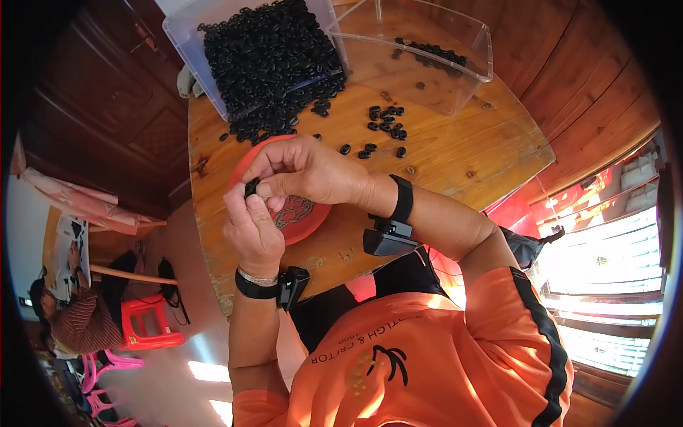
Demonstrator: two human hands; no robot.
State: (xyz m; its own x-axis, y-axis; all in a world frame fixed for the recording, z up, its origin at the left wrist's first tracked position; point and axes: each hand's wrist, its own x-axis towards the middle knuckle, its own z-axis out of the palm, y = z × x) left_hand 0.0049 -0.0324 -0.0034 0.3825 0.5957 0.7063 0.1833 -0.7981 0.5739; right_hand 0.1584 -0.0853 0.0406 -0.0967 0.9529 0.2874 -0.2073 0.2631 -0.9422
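A small black oval plastic piece point(251, 186) sits pinched between the fingertips of both my hands, above a red bowl. My left hand point(255, 233) holds it from the near side, thumb and fingers closed. Closed as well, my right hand point(313, 171) presses on the piece from the right with its thumb and forefinger. Under the hands, the red bowl point(313, 226) contains many small thin metal pieces point(297, 208); my hands cover part of it. Anything tiny between my fingertips is hidden.
A clear bin point(213, 84), tipped toward me, spills many black oval pieces point(270, 60) onto the wooden table point(455, 153). Several loose ones point(386, 121) lie right of it. Another clear bin point(491, 53) stands at the far right. A person point(82, 313) sits at the left near a red stool point(146, 324).
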